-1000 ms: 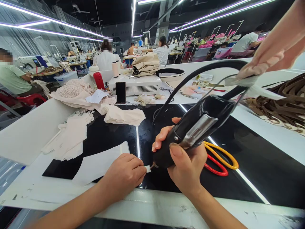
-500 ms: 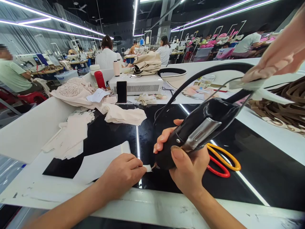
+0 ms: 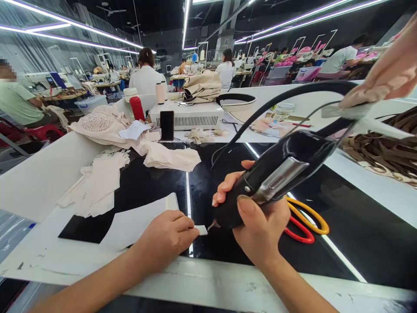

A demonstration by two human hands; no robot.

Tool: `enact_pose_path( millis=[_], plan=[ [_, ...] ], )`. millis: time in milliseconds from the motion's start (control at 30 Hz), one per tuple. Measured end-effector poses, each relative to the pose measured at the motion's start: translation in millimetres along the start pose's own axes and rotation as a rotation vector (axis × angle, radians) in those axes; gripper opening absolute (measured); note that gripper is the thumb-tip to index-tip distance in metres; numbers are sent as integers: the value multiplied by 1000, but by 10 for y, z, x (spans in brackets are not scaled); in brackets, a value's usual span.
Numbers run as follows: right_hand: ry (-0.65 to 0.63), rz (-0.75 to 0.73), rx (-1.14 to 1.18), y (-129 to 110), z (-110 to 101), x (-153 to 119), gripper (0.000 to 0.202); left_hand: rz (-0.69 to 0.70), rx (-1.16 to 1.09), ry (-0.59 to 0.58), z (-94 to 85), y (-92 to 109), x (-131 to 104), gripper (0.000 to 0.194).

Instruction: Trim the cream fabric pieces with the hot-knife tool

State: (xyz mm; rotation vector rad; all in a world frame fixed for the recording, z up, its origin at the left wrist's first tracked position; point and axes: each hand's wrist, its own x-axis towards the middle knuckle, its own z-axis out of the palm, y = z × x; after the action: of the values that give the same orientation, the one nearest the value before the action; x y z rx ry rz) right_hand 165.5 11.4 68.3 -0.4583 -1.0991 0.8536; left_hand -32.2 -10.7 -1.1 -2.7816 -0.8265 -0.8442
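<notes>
My left hand (image 3: 172, 232) pinches a small white strip (image 3: 201, 230) against the black glossy work surface (image 3: 208, 191). In my right hand (image 3: 260, 221) is a black handheld tool (image 3: 273, 169) with a silver metal plate, tilted up to the right. Its small pointed tip is close to the strip's right end; whether they touch is hard to tell. A white sheet (image 3: 140, 219) lies beside and partly behind my left hand. Scissors with yellow and red handles (image 3: 308, 217) rest to the right of my right hand.
Another person's hand (image 3: 378, 87) holds whitish material near the tool's cable (image 3: 276, 98) at upper right. Beige fabric pieces (image 3: 172, 157) lie at left. Behind stand a white machine box (image 3: 192, 117), a phone (image 3: 167, 125) and a red bottle (image 3: 137, 108). Brown straps (image 3: 384, 143) are at right.
The tool and my right hand have shifted slightly right and up, so the tip sits a little higher. The other person's hand has moved slightly right. My left hand is nearly unmoved.
</notes>
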Motion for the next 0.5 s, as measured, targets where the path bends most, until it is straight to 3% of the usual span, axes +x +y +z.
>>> enact_pose_path(
  millis=[500],
  plan=[
    [14,-15,-3,32,10,29,37,7,-19,64,30,52,15,26]
  ],
)
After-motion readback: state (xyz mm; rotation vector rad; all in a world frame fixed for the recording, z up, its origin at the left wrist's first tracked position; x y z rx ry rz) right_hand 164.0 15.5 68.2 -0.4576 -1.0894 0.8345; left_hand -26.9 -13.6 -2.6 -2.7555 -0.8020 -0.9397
